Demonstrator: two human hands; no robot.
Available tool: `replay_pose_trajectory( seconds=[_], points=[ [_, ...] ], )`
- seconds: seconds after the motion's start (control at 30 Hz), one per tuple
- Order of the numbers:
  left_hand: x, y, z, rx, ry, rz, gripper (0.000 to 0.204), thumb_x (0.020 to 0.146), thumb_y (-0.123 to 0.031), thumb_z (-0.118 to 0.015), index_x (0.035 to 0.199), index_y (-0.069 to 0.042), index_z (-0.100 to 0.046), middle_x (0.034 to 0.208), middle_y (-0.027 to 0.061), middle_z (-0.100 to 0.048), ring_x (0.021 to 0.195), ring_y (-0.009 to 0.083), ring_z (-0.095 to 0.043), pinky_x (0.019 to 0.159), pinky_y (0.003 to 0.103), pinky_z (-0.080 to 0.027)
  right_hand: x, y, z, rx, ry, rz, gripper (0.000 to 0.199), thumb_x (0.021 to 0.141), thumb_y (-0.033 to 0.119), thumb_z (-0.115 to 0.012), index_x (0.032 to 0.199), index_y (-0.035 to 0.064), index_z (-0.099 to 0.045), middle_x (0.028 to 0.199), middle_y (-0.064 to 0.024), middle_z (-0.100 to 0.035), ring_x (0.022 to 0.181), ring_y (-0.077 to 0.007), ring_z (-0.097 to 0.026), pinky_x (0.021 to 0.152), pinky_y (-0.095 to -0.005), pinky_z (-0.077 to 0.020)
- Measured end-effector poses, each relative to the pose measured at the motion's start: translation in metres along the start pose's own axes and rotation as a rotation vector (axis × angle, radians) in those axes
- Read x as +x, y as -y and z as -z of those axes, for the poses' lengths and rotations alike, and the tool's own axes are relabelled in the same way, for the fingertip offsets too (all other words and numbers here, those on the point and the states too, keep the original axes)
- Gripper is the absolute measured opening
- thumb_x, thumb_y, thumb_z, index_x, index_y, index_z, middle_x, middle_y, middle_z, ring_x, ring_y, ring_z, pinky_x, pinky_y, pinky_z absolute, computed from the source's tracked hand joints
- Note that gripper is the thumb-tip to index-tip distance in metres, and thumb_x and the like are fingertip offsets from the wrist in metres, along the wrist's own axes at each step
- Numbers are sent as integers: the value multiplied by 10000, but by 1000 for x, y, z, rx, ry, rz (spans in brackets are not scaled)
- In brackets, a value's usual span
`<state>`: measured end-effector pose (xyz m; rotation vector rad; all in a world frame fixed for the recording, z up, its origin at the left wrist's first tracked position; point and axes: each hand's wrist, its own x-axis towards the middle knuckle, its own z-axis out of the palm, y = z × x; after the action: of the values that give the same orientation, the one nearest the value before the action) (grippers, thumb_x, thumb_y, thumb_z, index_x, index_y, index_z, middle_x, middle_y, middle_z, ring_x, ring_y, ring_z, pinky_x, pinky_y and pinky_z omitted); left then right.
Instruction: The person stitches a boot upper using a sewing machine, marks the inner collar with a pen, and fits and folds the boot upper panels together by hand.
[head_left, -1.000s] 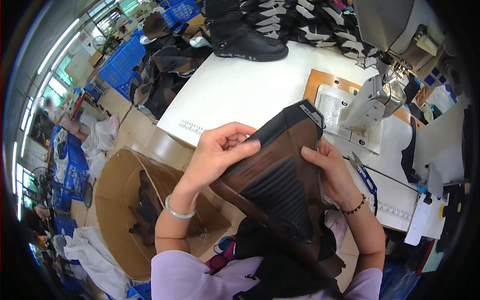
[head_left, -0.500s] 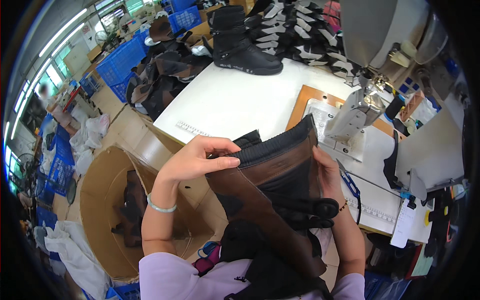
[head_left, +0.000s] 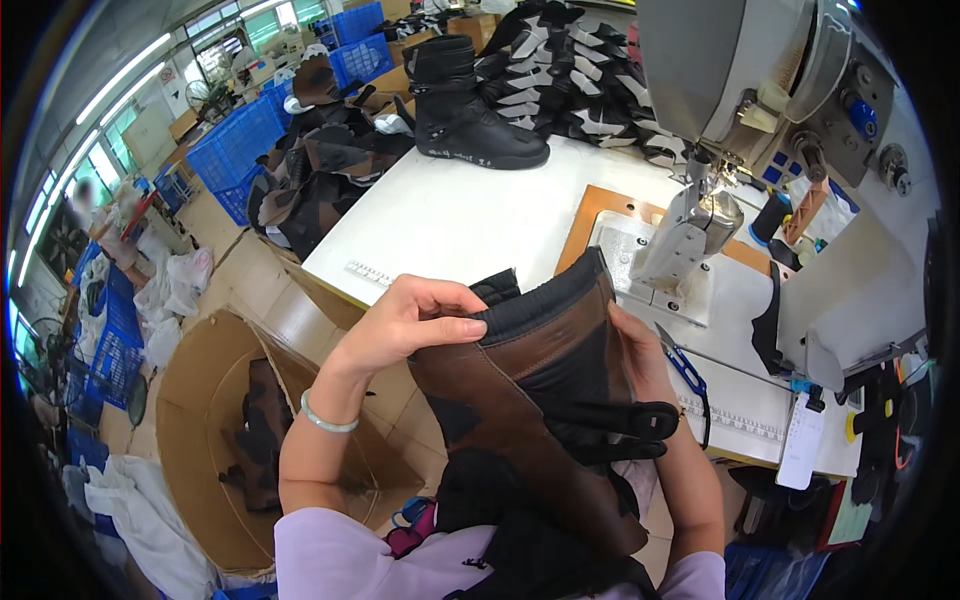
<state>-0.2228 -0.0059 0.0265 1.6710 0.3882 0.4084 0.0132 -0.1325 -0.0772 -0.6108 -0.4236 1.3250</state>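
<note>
Between my hands is a brown and black boot upper (head_left: 490,400) with a ribbed black padded collar, tilted over my lap. My left hand (head_left: 425,318) pinches the collar's left end, thumb on the outside and fingers over the rim. On the other side my right hand (head_left: 640,352) grips the upper's right edge, its fingers partly hidden behind the leather. Black straps with a rounded end stick out beside my right wrist. Just beyond the upper stands a sewing machine (head_left: 695,235), its post and needle area above a metal plate.
A finished black boot (head_left: 470,115) stands on the white table (head_left: 400,225), near a pile of black and white pieces (head_left: 560,75). Blue-handled snips (head_left: 685,370) lie right of my hand. A cardboard barrel (head_left: 200,440) holding brown pieces stands at the left. Blue crates (head_left: 225,145) sit farther back.
The view has shifted slightly, so the table and machine sit a little differently. The upper has tilted slightly, its collar's right end lower and more to the left. Both hands keep their hold.
</note>
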Motion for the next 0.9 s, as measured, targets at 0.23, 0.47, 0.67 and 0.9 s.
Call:
replay_pose_trajectory(
  seconds=[0.23,0.47,0.67,0.9],
  points=[
    [-39,-77,5,333,-569,-316,125,782,-93,-652,835,17,-627,710,-20,-570,667,49,-507,612,177,-397,-28,57,-24,-708,-333,412,303,876,120,-534,1131,-37,-490,1026,-104,-600,842,-155,-580,801,-269,-439],
    [-19,-167,36,1164,-806,-659,219,796,-166,-635,856,45,-636,709,18,-609,652,68,-536,595,203,-416,-50,65,-125,-1440,99,1380,255,776,-129,-455,986,-17,-547,961,-147,-593,921,-236,-564,821,-327,-434],
    [48,-148,7,1357,-443,-660,209,759,-134,-625,836,60,-630,648,127,-618,556,137,-567,580,257,-455,94,65,-203,-1041,267,1513,224,928,166,-427,1029,28,-571,873,-127,-633,825,-281,-586,755,-325,-441],
    [52,-177,67,831,-172,-368,487,913,-375,-468,796,55,-665,716,102,-657,664,142,-637,662,231,-498,152,67,-202,-876,123,1444,506,940,293,-445,556,-27,-518,506,-77,-513,469,-157,-443,549,-272,-386]
  ],
)
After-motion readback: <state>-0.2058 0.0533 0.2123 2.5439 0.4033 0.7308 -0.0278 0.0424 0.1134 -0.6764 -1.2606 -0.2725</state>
